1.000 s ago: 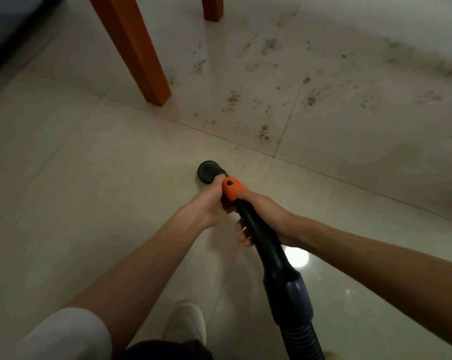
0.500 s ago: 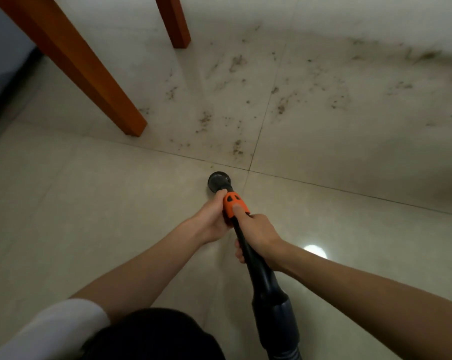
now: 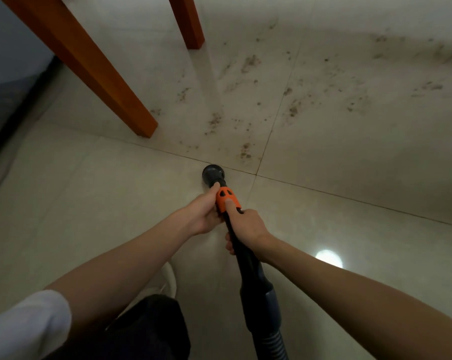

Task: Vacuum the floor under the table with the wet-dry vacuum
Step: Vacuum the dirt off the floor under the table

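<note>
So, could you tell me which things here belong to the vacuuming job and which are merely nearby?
Job:
vacuum wand, gripped by left hand and right hand
nozzle
dirt specks on the floor tiles
table legs

Nearby:
shoe
light reflection

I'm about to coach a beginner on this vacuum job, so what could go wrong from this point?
1. The nozzle sits at the tile seam, short of the dirt specks; a sideways sweep might miss them.
2. The near table leg stands just left of the path, so a forward push could knock the wand into it.
3. The left hand and right hand both grip near the orange collar, so steering may be awkward.
</note>
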